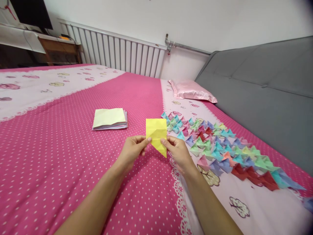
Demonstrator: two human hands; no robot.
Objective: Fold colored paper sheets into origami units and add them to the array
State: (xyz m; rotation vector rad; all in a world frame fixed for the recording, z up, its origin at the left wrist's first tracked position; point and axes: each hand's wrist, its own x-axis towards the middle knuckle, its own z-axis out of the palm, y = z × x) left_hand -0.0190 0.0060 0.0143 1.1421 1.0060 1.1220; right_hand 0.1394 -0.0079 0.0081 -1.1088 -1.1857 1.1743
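Note:
A yellow sheet of origami paper (156,127) is held up above the bed between my two hands. Its lower left corner is folded over, so the bottom runs down to a point on the right. My left hand (133,148) pinches the left edge, thumb on the front face. On the opposite edge, my right hand (178,150) grips with its thumb across the front; the fingers behind the paper are partly hidden. Many folded paper boats (217,147) in several colours stand in rows to the right of my right hand.
A stack of paper sheets (110,118), pale yellow on top, lies on the pink dotted bedspread (61,156) at left. A pink pillow (192,89) rests near the grey headboard (264,75). Behind the bed are a white radiator (114,49) and a desk with a monitor (31,14).

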